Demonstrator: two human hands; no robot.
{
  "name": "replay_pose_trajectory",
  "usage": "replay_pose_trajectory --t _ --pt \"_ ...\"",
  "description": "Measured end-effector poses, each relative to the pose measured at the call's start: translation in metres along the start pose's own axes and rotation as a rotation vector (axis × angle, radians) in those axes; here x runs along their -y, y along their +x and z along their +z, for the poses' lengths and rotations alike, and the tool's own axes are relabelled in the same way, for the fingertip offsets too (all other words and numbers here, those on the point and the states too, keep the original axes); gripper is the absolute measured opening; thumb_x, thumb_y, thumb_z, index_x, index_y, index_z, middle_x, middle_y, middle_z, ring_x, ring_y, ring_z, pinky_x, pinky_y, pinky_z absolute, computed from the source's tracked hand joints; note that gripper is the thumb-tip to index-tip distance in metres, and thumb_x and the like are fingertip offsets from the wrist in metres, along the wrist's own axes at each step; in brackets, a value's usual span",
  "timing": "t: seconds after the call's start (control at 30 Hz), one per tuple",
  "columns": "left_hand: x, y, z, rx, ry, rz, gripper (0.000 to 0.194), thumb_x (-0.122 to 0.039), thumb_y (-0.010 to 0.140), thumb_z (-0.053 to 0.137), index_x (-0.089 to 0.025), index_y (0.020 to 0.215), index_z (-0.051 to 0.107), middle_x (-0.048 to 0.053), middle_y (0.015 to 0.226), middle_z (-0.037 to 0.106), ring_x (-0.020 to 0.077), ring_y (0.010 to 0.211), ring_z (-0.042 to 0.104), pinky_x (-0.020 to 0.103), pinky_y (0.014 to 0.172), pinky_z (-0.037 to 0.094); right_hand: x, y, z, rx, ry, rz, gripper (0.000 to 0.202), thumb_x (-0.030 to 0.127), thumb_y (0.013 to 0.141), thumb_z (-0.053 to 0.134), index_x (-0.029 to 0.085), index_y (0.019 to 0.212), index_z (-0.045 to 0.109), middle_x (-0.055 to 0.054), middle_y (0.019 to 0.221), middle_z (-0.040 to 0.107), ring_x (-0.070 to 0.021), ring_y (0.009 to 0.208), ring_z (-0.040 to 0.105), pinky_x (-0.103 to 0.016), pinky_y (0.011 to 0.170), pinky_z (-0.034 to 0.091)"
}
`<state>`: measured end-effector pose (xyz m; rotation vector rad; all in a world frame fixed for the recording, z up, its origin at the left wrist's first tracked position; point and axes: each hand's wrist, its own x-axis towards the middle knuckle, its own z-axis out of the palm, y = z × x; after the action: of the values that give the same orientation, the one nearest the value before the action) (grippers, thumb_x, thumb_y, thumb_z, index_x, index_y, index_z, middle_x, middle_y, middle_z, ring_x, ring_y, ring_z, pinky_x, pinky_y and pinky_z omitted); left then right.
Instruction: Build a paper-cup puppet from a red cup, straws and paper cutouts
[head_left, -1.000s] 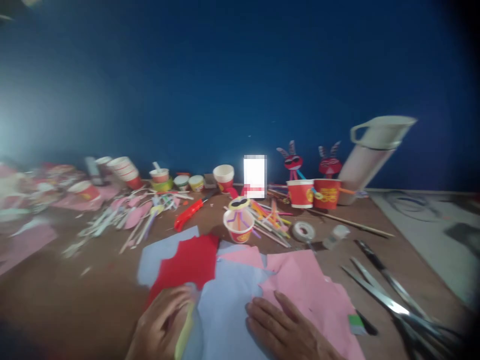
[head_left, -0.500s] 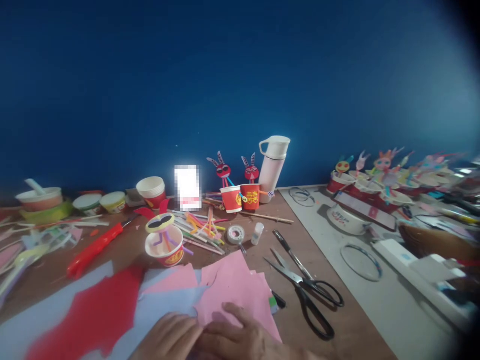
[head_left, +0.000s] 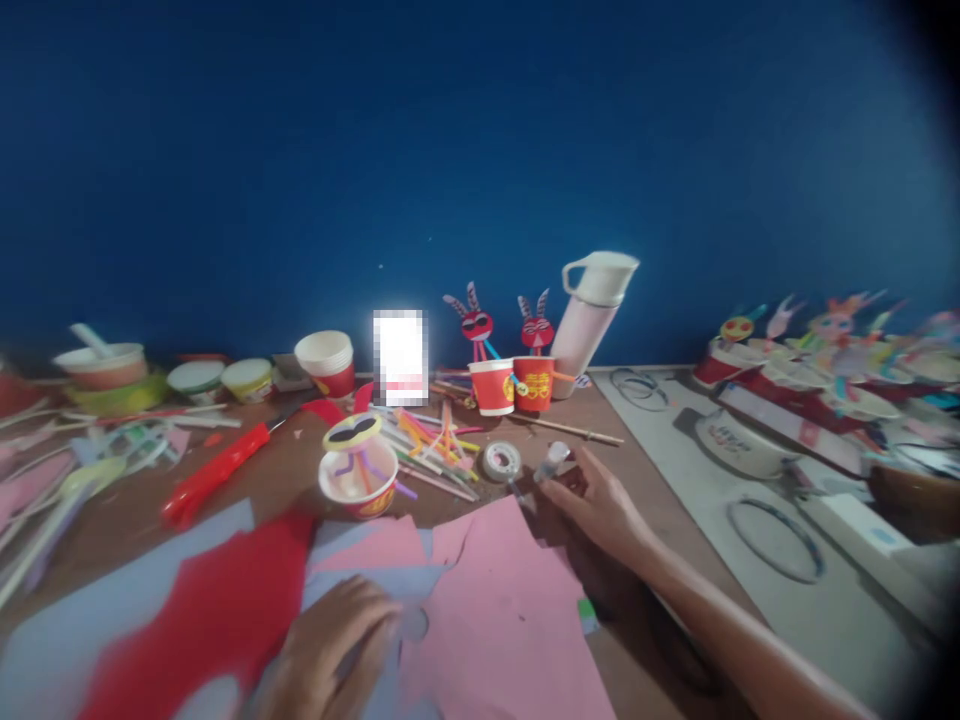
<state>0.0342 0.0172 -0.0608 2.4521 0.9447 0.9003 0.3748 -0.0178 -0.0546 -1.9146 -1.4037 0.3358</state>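
Note:
My right hand (head_left: 596, 505) reaches out past the pink paper (head_left: 502, 610), its thumb and fingers closed around a small clear bottle (head_left: 553, 460). My left hand (head_left: 341, 635) rests by the pink paper's left edge, over blue-grey paper (head_left: 375, 590), with its fingers curled together; a small round grey disc (head_left: 415, 624) shows beside the fingertips. Whether the left hand pinches anything is hidden. Red paper (head_left: 217, 600) lies to its left. A roll of tape (head_left: 502, 462) sits just left of the bottle. Scissors lie mostly hidden under my right forearm.
Behind the papers stand a cup with a yellow-faced figure (head_left: 358, 480), two red cups with rabbit figures (head_left: 534, 384), stacked cups (head_left: 326, 362) and a white flask (head_left: 596, 320). A red-handled knife (head_left: 225, 470) lies left. More figure cups (head_left: 795, 370) crowd the right.
My right hand has left the pink paper and moved forward and right to the small bottle. My left hand stays low by the paper. The view has shifted, so objects appear displaced.

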Motion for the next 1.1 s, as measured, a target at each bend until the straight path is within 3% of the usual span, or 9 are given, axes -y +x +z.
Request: replay_pose_trajectory --t 0.07,0.23,0.33,0.43,0.6,0.87,1.1 --pt "-0.005 0.007 -0.007 0.105 -0.08 -0.143 0.015 -0.023 0.088 0.05 -0.022 0.084 0.065 0.001 0.079 0.071 0.0147 0.075 0.067 0.02 0.073 0.051 0.002 0.001 -0.002 0.012 -0.031 0.013 0.021 0.037 0.081 0.058 0.018 0.089 0.062 -0.002 0.077 0.065 -0.0177 0.067 0.06 -0.028 0.062 0.047" --pt "-0.012 0.014 -0.012 0.202 -0.214 -0.274 0.017 -0.021 0.09 0.048 -0.02 0.083 0.063 -0.001 0.077 0.067 0.0111 0.071 0.063 0.018 0.067 0.047 0.041 -0.031 -0.011 0.013 -0.062 0.002 0.023 0.038 0.085 0.054 0.02 0.095 0.065 -0.004 0.086 0.071 -0.021 0.079 0.065 -0.029 0.068 0.046" --pt "-0.014 0.012 -0.008 0.186 -0.229 -0.248 0.016 -0.018 0.09 0.048 -0.02 0.084 0.063 -0.001 0.079 0.067 0.0116 0.074 0.062 0.019 0.07 0.045 0.079 -0.064 0.002 0.338 0.063 -0.317 0.02 0.032 0.088 0.052 0.024 0.103 0.064 -0.004 0.097 0.072 -0.0204 0.085 0.067 -0.028 0.072 0.05" --pt "-0.015 0.011 -0.003 0.183 -0.257 -0.218 0.017 -0.016 0.09 0.047 -0.019 0.086 0.064 0.0 0.08 0.068 0.0123 0.075 0.062 0.021 0.072 0.045 0.102 -0.085 0.027 0.531 0.149 -0.433 0.018 0.027 0.09 0.052 0.024 0.106 0.06 -0.003 0.097 0.072 -0.019 0.083 0.067 -0.028 0.072 0.05" --pt "-0.015 0.009 -0.002 0.181 -0.297 -0.203 0.019 -0.014 0.089 0.047 -0.017 0.091 0.065 0.002 0.085 0.069 0.0141 0.079 0.062 0.024 0.073 0.046 0.102 -0.089 0.05 0.607 0.139 -0.434 0.017 0.025 0.09 0.055 0.024 0.107 0.057 -0.002 0.1 0.072 -0.0191 0.087 0.067 -0.03 0.074 0.051" --pt "-0.013 0.007 -0.002 0.18 -0.365 -0.215 0.021 -0.018 0.09 0.046 -0.015 0.093 0.067 0.006 0.088 0.07 0.0164 0.082 0.062 0.027 0.076 0.046 0.1 -0.09 0.06 0.68 0.073 -0.444 0.03 0.012 0.085 0.054 0.027 0.111 0.053 0.0 0.101 0.069 -0.0183 0.09 0.065 -0.029 0.076 0.049" --pt "-0.017 0.011 -0.007 0.186 -0.456 -0.237 0.019 -0.016 0.089 0.048 -0.012 0.093 0.067 0.006 0.088 0.069 0.0147 0.081 0.062 0.024 0.075 0.046 0.1 -0.092 0.063 0.649 0.018 -0.518 0.017 0.018 0.092 0.046 0.024 0.107 0.052 -0.002 0.087 0.068 -0.0177 0.075 0.064 -0.028 0.066 0.047"
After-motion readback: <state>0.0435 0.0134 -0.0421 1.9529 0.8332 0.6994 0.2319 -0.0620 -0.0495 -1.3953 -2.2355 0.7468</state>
